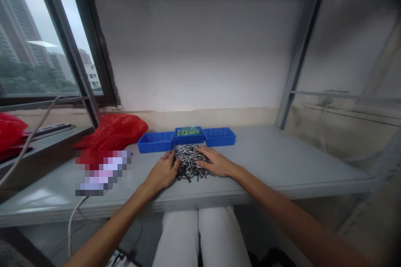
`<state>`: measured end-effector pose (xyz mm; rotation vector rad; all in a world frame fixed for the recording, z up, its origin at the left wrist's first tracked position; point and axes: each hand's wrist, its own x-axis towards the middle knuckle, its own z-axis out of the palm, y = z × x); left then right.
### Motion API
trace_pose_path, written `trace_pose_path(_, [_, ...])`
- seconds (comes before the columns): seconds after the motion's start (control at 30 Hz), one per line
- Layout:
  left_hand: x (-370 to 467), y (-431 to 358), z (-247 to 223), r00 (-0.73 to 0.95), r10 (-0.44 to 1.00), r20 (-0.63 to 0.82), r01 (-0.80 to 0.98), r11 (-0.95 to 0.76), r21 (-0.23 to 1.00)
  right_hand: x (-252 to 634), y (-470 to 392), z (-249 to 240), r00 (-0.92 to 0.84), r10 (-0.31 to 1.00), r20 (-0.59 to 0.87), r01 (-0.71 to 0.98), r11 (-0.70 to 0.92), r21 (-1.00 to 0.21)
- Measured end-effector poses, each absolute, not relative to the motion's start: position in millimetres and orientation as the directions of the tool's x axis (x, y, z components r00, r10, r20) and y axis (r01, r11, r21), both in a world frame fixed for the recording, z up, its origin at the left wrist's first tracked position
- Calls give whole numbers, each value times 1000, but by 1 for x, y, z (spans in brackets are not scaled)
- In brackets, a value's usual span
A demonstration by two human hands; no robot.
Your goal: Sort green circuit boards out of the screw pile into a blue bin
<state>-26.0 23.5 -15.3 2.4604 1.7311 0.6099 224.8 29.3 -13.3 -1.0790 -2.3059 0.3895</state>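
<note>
A pile of metal screws or nails (190, 162) lies on the grey table (269, 162), between my two hands. My left hand (163, 171) rests against the pile's left side, fingers apart, holding nothing that I can see. On the right side, my right hand (217, 162) lies over the edge of the pile with its fingers spread. Behind the pile stand three blue trays in a row: a left one (156, 147), a middle one (189, 138) with something green (188, 131) inside, and a right one (219, 141).
A red plastic bag (117, 129) lies at the table's left, beside a pixelated flat object (105, 173). A white cable (70, 221) hangs over the front edge. Metal posts (294, 71) rise at both sides, and a wall (200, 50) stands behind.
</note>
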Motion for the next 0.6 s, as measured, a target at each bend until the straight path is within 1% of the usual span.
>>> trace_pose_path(0.13, [-2, 28, -17, 377, 872, 314, 865, -452, 219, 223, 29, -9, -538, 770, 342, 592, 635, -497])
trace_pose_path(0.23, [7, 33, -10, 342, 863, 372, 893, -422, 158, 220, 34, -6, -547, 750, 372, 578, 660, -480])
trace_pose_path(0.3, [8, 40, -3, 386, 840, 381, 882, -457, 113, 214, 41, -4, -567, 729, 384, 570, 684, -456])
trace_pose_path(0.4, [5, 56, 3, 533, 782, 323, 810, -582, 74, 205, 54, -3, -587, 722, 368, 586, 692, -423])
trace_pose_path(0.6, [-1, 80, -6, 583, 786, 206, 779, -613, 137, 196, 73, -9, -562, 773, 295, 653, 633, -416])
